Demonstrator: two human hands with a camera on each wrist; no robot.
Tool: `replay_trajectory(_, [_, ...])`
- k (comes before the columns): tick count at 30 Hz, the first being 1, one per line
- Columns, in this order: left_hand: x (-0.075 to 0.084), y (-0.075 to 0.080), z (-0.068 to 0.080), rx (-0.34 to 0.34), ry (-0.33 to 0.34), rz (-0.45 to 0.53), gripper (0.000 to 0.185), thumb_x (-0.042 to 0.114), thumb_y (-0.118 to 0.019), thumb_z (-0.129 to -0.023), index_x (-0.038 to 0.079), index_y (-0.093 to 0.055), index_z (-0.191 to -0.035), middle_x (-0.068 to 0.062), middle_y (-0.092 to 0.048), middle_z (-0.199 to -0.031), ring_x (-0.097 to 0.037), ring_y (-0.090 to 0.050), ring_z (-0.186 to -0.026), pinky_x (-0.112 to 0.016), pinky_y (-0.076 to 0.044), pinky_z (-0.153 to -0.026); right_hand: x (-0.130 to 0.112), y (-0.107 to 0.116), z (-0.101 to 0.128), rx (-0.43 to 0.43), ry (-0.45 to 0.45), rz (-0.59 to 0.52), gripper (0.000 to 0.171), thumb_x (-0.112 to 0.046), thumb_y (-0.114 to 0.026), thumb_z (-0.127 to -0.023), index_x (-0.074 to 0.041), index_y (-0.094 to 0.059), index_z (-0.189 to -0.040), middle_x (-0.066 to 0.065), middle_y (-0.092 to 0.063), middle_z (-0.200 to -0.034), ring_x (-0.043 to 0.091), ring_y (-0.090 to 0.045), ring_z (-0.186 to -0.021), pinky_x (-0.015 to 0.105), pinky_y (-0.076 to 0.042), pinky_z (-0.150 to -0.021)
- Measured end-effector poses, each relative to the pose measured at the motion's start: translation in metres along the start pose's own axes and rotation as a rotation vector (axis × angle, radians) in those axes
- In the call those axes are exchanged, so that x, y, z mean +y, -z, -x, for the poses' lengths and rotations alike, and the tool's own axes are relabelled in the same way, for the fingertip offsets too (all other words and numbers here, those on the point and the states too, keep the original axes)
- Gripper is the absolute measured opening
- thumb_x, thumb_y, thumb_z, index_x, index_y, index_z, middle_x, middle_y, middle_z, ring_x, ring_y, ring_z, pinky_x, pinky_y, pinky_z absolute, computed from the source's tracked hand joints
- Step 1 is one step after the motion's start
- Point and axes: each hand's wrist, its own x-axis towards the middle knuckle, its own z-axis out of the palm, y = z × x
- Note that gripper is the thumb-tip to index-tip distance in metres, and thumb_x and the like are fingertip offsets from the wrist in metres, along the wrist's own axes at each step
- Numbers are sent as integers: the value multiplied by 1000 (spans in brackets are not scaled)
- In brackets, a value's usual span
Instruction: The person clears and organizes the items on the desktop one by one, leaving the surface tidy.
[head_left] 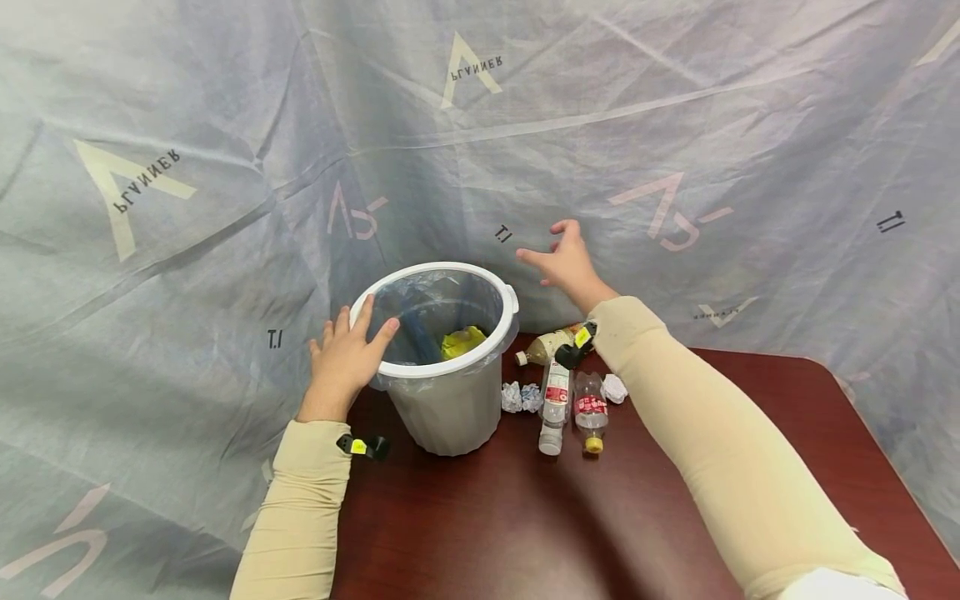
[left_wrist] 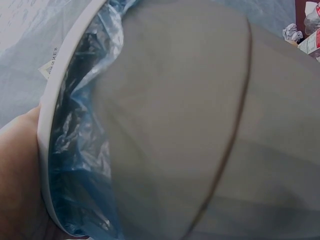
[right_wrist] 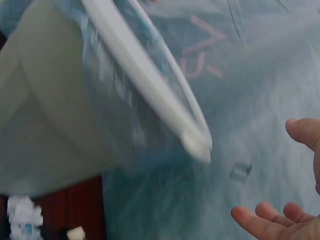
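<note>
bin: how many on your feed?

one, upright on the table, lined with a plastic bag, one yellow thing inside.

and the hands?

i see two: left hand spread against the rim, right hand in the air to its right, thumb and fingers apart. beside the bin i count three lying bottles and three crumpled paper balls.

I see the left hand resting on the rim of the bin. Something yellow sits inside. The right hand is up in the air near it. Three bottles and some paper balls lie on the red table.
</note>
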Motion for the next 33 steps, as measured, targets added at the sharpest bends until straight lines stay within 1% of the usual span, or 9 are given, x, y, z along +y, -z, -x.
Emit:
replay_trajectory(2, [0, 0, 0, -1, -4, 1, 91, 84, -12, -92, 31, 0, -164, -27, 1, -167, -59, 0, -148, -79, 0, -110, 13, 12, 0, 7, -9, -4, 80, -35, -80, -88, -9, -30, -145, 24, -42, -139, 35, -56, -107, 40, -60, -70])
replay_trajectory(8, [-2, 0, 0, 2, -8, 0, 89, 83, -12, -92, 31, 0, -164, -27, 1, -167, -59, -1, -148, -79, 0, -109, 54, 39, 4, -4, -50, -12, 83, -38, -75, -92, -8, -25, -150, 29, -36, -148, 38, -50, -124, 51, -57, -84])
replay_trajectory(11, [-2, 0, 0, 5, -9, -2, 89, 83, -12, -92, 32, 1, -164, -26, 1, -167, -59, -1, -148, -79, 0, -109, 73, 49, 7, 1, -70, 13, 86, -42, -73, -92, -8, -22, -152, 29, -36, -147, 40, -50, -122, 53, -55, -88])
replay_trajectory(15, [-1, 0, 1, 7, -13, 2, 89, 83, -13, -93, 31, 0, -164, -27, 0, -167, -59, -1, -148, -79, 0, -109, 100, 59, 13, 2, -84, 54, 88, -46, -71, -93, -7, -21, -154, 30, -37, -144, 39, -52, -114, 53, -54, -87])
replay_trajectory(18, [0, 1, 1, 5, -15, 6, 89, 83, -13, -93, 30, 0, -164, -27, 0, -167, -59, -1, -147, -79, 0, -109, 120, 62, 19, 1, -92, 72, 88, -47, -69, -94, -5, -20, -154, 31, -38, -143, 40, -52, -109, 50, -52, -84])
replay_trajectory(22, [0, 0, 2, 3, -16, 15, 89, 82, -14, -93, 30, 0, -164, -27, 0, -166, -59, -1, -147, -79, 0, -109, 147, 65, 27, 7, -113, 105, 91, -50, -69, -94, -4, -20, -154, 33, -36, -146, 41, -51, -114, 48, -47, -85])
replay_trajectory(25, [0, -1, 2, 6, -16, 17, 89, 82, -14, -93, 30, -1, -164, -27, 0, -166, -59, -1, -147, -79, 0, -109, 167, 64, 34, 5, -138, 107, 91, -50, -68, -94, -4, -19, -155, 34, -35, -146, 42, -50, -117, 50, -50, -86])
replay_trajectory(29, [0, -1, 1, 12, -14, 10, 89, 82, -13, -93, 30, -1, -164, -27, -1, -167, -59, -2, -148, -79, -1, -109, 192, 61, 45, -4, -174, 105, 90, -47, -68, -94, -3, -18, -155, 34, -37, -143, 44, -52, -115, 52, -54, -83])
replay_trajectory(33, [0, -1, 1, 13, -13, 14, 89, 83, -13, -93, 31, -1, -164, -27, 0, -167, -59, -1, -148, -79, -1, -109, 215, 57, 55, -30, -217, 100, 89, -45, -68, -94, -1, -19, -154, 35, -36, -144, 45, -49, -126, 56, -56, -85])
